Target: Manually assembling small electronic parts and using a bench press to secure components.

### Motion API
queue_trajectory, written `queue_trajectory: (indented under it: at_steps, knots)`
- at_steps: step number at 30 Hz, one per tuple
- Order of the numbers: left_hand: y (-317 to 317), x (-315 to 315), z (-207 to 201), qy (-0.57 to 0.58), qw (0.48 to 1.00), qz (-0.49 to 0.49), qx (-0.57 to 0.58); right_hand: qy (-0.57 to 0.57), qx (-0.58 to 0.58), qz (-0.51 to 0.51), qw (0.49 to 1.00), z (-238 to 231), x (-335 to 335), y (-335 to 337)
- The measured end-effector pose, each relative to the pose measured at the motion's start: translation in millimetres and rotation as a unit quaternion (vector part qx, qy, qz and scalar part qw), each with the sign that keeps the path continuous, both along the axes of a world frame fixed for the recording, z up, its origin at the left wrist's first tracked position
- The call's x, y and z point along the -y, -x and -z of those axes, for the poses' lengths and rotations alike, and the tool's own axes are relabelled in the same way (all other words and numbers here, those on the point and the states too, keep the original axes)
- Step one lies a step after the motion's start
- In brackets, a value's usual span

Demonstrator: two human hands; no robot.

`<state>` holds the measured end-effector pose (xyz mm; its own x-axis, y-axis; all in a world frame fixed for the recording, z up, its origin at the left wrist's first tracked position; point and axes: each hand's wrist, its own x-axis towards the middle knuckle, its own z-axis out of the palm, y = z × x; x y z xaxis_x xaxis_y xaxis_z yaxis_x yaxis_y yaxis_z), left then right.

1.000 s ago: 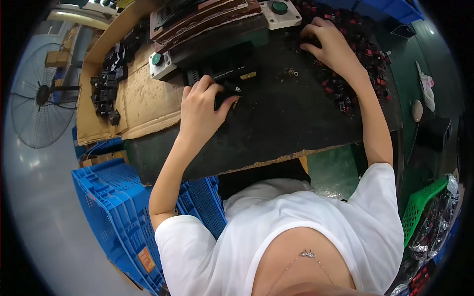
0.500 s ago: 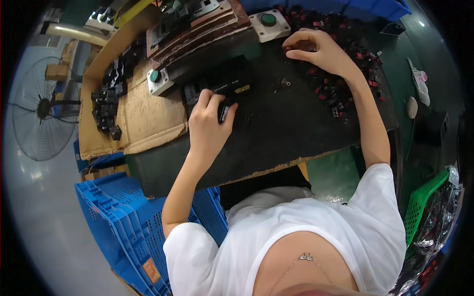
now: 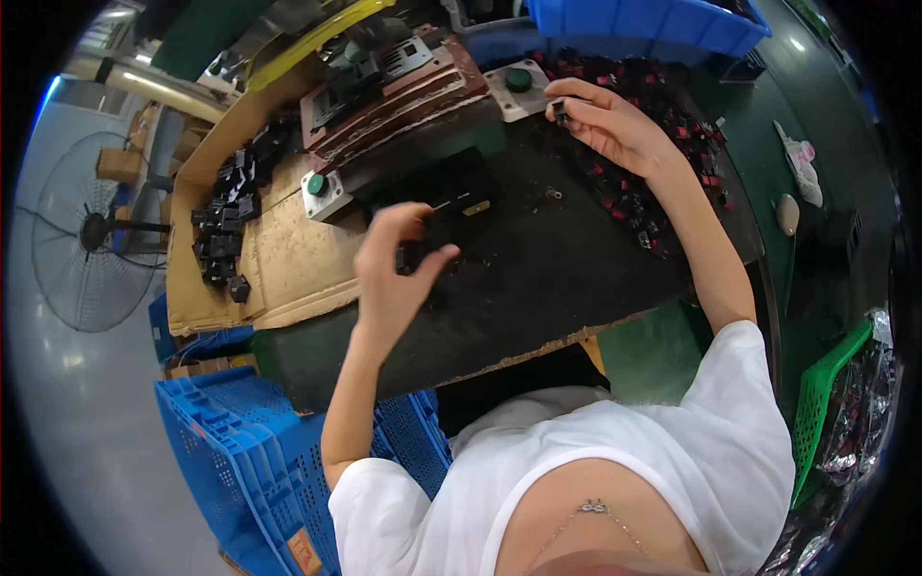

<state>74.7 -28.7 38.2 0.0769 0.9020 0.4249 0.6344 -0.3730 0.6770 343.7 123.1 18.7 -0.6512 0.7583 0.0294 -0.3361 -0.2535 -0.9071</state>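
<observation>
My left hand (image 3: 386,264) is curled at the near side of a dark fixture (image 3: 437,182) on the bench. A black plastic part (image 3: 407,255) sits within its fingers, partly hidden and slightly blurred. Farther right, my right hand (image 3: 615,125) is raised over the bench and pinches a small black component (image 3: 560,112) between thumb and fingertips. Beside that hand lies a wide pile of small black and red components (image 3: 629,206). Two green push buttons on pale bases, the right button (image 3: 519,81) and the left button (image 3: 318,184), flank the fixture.
Left of the fixture, a cardboard tray (image 3: 298,278) holds several black parts (image 3: 221,226). A blue bin (image 3: 643,34) stands at the back. A small metal piece (image 3: 553,193) lies on the black bench top (image 3: 519,278). Blue crates (image 3: 240,442) stand below left.
My right hand has lifted from the pile's edge and turned, now showing a small black component in its fingertips. My left hand has shifted slightly toward me, away from the fixture. The view has tilted a little.
</observation>
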Motion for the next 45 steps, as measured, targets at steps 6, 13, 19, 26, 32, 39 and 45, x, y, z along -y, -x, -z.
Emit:
queue_trajectory:
  at_steps: [6, 13, 19, 26, 32, 39, 45]
  knots:
    - [61.3, -63.6, -38.5, -0.086, 0.988, -0.053, 0.117, -0.019, 0.027, 0.050, 0.998, -7.9, 5.8, 3.2]
    - [95.4, -137.9, -37.4, -0.056, 0.993, -0.037, 0.095, -0.030, 0.037, 0.041, 0.998, -9.0, 3.0, 0.3]
    - [105.9, -153.7, -40.8, -0.046, 0.997, 0.003, 0.064, -0.070, 0.080, 0.054, 0.993, -13.2, 7.4, 2.6]
    - [105.2, -151.7, -35.1, -0.123, 0.991, 0.007, -0.051, -0.083, 0.091, 0.070, 0.990, -16.4, 11.7, 3.6]
    - [116.7, -154.4, -55.6, -0.077, 0.987, 0.074, -0.119, -0.085, 0.119, 0.068, 0.987, -11.1, 7.0, 1.9]
    - [114.6, -154.3, -63.3, -0.091, 0.969, 0.057, -0.224, -0.097, 0.133, 0.064, 0.984, -8.0, 6.2, 0.9]
    - [109.7, -156.7, -63.8, -0.094, 0.956, 0.074, -0.269, -0.112, 0.148, 0.050, 0.981, -7.0, 5.8, 4.5]
